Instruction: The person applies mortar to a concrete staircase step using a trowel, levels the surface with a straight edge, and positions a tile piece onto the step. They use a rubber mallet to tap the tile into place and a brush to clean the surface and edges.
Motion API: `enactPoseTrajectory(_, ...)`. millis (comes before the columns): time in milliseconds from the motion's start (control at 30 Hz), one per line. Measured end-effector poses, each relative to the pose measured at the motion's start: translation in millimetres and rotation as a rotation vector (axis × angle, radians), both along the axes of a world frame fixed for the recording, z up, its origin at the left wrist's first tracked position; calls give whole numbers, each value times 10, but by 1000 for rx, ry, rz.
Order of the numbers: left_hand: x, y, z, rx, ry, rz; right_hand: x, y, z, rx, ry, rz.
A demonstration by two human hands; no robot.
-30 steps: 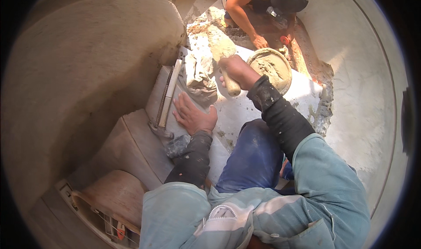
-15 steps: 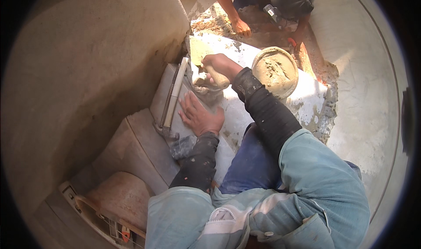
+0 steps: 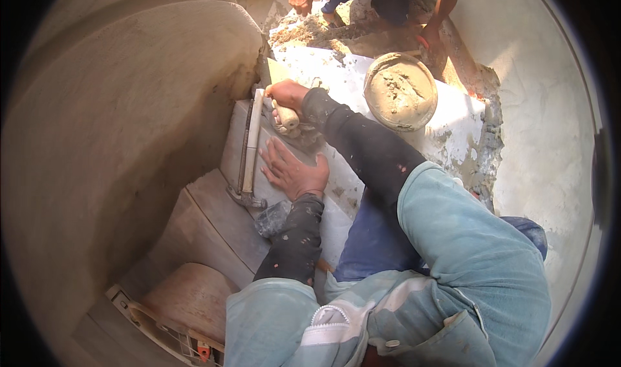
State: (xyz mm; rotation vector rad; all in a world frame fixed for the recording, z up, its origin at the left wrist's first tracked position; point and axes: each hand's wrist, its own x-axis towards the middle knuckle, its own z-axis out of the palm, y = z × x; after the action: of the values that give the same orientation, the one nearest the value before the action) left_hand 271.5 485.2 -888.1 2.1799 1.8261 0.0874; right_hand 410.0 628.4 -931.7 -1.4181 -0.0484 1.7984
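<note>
In the head view, the right hand, just short of 12 o'clock from the middle, has its fingers wrapped round the wooden handle of a trowel; the pale blade reaches past the fist toward 11 o'clock, near the curved wall. A second ago that fist was close beside the bucket of wet mortar; now the bucket lies at 3 o'clock from it, well apart, so the work seems to centre on the panel's far end rather than on the mortar. The left hand, at 6 o'clock from the right, stays flat on the grey panel, fingers spread and clamped on nothing, probably as a brace. A crumpled cloth shows between the two hands, partly hidden by the right. A claw hammer lies from the left hand's 8 o'clock up to its 10, and clear plastic sits at its 7, beside the sleeve. Toward 12 o'clock, a co-worker's hand has swung leftward, away from the bucket; whether it grips anything, I cannot tell.
</note>
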Motion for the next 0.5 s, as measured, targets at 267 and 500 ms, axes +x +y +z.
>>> enactPoseTrajectory(267, -54, 19, -20, -4, 17, 13, 10, -410, 263, 55, -6, -46)
enactPoseTrajectory(500, -45, 20, -4, -21, 26, 20, 130, -652, 269, 81, -35, -93)
